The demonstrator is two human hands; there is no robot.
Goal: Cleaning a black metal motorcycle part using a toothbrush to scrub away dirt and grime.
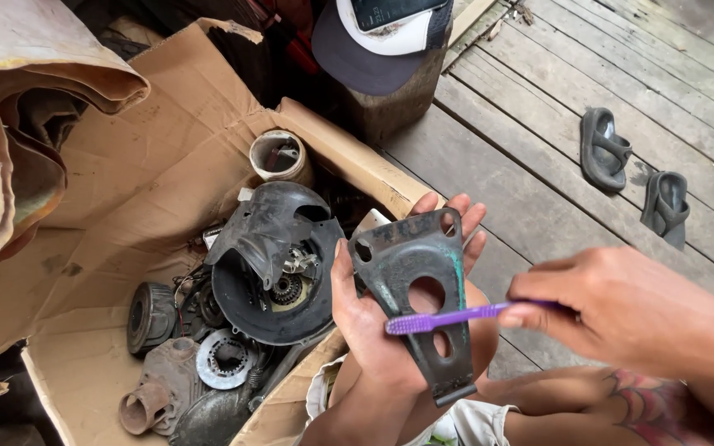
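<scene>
I see the left hand (382, 314) clamped around a dark metal bracket (419, 289), just beside the cardboard box (126, 190) edge. The right hand (621, 310) pinches a purple toothbrush (448, 318), bristles touching the bracket.

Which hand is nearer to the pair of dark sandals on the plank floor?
The right hand, gripping the purple toothbrush, sits just below the sandals. The left hand, holding the metal bracket, is farther left.

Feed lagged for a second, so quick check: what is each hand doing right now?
Left hand: closed on the dark metal bracket, holding it upright.
Right hand: closed on the purple toothbrush, bristles against the bracket.
</scene>
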